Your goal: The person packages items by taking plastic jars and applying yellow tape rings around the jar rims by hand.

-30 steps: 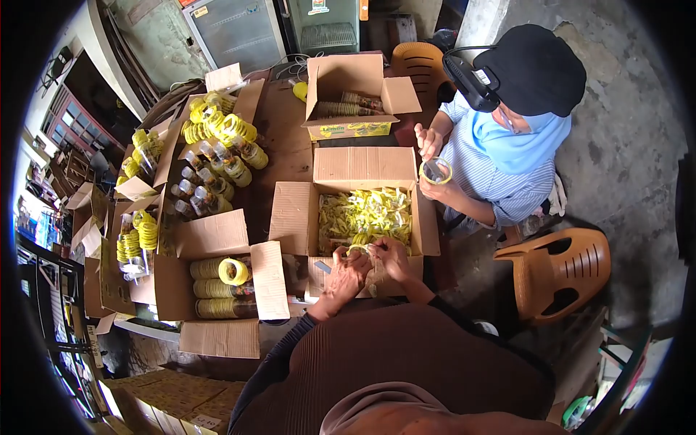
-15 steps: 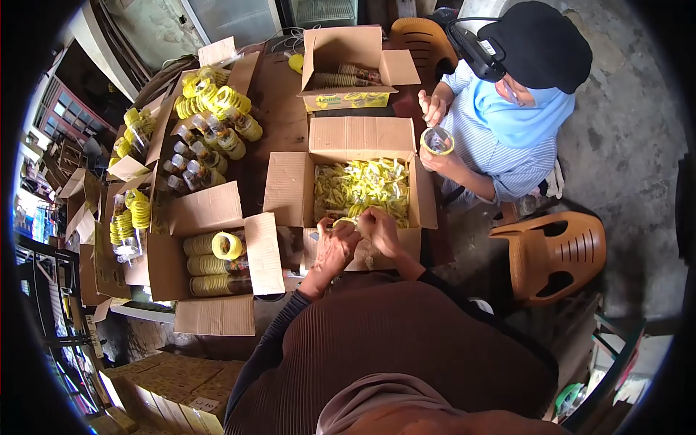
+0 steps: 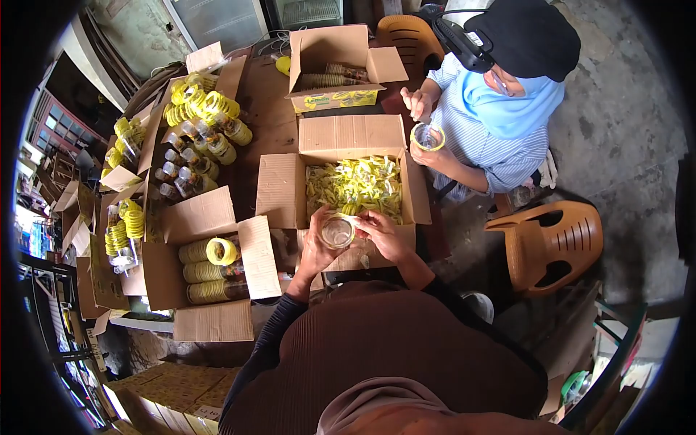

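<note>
Clear cup (image 3: 338,232) has moved since 0.5 s ago: then mostly hidden btwn the hands, now its round mouth shows, & hands sit a bit further apart. Mouth faces up twd the head cam; long axis runs roughly along line of sight, base down & away, exact tilt can't be told.

L hand (image 3: 315,243) is curled round the cup's L side, gripping it. R hand (image 3: 383,233) is just R of the cup, thumb & fingers pinching a pale bit (image 3: 357,220) by the rim; too small to tell what.

Just beyond both hands: open box (image 3: 279,190) w/ yellow packets (image 3: 355,183); cup is over its near side. L of L hand: 2nd box (image 3: 212,321) w/ stacked cups (image 3: 205,272) lying sideways, plus yellow ring (image 3: 231,251) on top. Up & R of R hand: co-worker (image 3: 500,156) w/ another cup (image 3: 428,136), mouth up. Well R of R hand: orange chair (image 3: 523,250).
</note>
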A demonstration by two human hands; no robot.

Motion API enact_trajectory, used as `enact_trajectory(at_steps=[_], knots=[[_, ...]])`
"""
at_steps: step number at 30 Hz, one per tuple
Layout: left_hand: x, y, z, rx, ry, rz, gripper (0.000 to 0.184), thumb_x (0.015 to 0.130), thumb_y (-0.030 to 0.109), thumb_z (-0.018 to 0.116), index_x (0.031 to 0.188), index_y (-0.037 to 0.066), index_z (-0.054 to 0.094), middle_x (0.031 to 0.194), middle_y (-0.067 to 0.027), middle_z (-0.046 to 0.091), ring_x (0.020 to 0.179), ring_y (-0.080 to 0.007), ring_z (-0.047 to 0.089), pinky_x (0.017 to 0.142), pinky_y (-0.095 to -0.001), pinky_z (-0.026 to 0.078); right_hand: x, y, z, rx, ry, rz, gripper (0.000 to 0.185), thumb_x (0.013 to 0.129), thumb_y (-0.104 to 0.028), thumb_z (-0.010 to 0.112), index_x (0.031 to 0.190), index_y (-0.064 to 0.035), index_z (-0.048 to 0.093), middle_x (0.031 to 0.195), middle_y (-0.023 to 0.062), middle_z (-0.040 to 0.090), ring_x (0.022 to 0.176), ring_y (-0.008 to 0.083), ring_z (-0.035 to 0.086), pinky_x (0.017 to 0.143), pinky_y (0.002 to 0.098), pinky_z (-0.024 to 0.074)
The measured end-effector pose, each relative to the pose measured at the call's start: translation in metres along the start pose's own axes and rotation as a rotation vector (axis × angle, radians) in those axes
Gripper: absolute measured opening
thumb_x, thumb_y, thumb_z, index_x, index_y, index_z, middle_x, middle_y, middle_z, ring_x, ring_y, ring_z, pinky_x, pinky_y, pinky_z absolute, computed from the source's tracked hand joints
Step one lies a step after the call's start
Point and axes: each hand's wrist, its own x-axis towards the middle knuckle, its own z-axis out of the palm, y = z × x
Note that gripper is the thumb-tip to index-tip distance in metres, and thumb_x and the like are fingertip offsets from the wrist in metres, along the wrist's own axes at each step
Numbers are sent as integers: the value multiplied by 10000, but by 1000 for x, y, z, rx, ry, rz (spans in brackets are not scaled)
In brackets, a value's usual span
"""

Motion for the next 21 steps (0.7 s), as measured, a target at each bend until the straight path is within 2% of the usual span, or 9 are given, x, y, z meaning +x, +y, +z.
enact_trajectory(at_steps=[2,3,6,8,11,13,15,19,21], knots=[[0,-4,2,-5,-15,-42,960,614,174,904,1383,30,348,1159,-168,618,1066,-290,627,917,-386,494,-2,5,-11,-25,-55,-36,163,935,-175,644,984,-20,635,840,3,614,742,60,548,688,222,453],[1,-8,3,37,-47,9,916,624,149,891,1364,28,365,1136,-165,630,1042,-291,640,900,-384,504,-4,3,-14,-50,-115,-74,166,920,-160,664,995,-15,638,847,2,614,743,57,544,687,221,451],[1,-7,6,120,-126,111,830,644,99,865,1327,25,400,1089,-160,654,994,-294,666,867,-380,525,-12,0,-19,-212,-30,-35,185,892,-131,696,1006,3,641,846,3,618,753,53,542,681,222,456],[2,8,7,-63,-128,-75,803,639,82,860,1310,19,424,1071,-146,659,1004,-276,661,871,-369,521,-11,10,-28,-233,-25,-48,186,887,-129,701,1000,8,645,841,6,622,757,54,545,678,223,461],[4,3,15,-148,-120,-40,810,630,63,857,1315,20,426,1031,-127,664,1017,-253,654,875,-353,515,-13,10,-29,-254,-24,-54,171,879,-114,702,978,14,646,823,10,624,756,59,552,670,230,466],[3,0,17,-70,-167,-56,779,630,50,854,1282,13,428,1002,-115,665,1006,-230,650,859,-336,513,-14,11,-32,-254,-24,-45,153,876,-100,699,961,16,645,810,10,622,751,63,555,663,236,467],[3,-3,20,-129,-244,-16,717,635,46,849,1220,8,435,1002,-117,663,966,-216,653,830,-330,516,-12,16,-36,-401,1,-172,116,869,-59,678,944,16,631,817,23,632,745,68,561,658,250,468],[0,0,23,-178,-256,-50,654,639,42,844,1153,11,442,982,-116,666,911,-208,655,805,-327,518,-18,17,-28,-535,60,-250,87,853,-12,650,926,13,612,819,59,641,717,95,571,648,267,471],[-2,2,20,-139,-239,-8,633,639,41,843,1130,16,444,957,-110,669,883,-213,661,793,-330,521,-20,17,-18,-702,176,-323,84,841,6,639,918,7,606,822,97,640,702,124,583,636,279,469]])
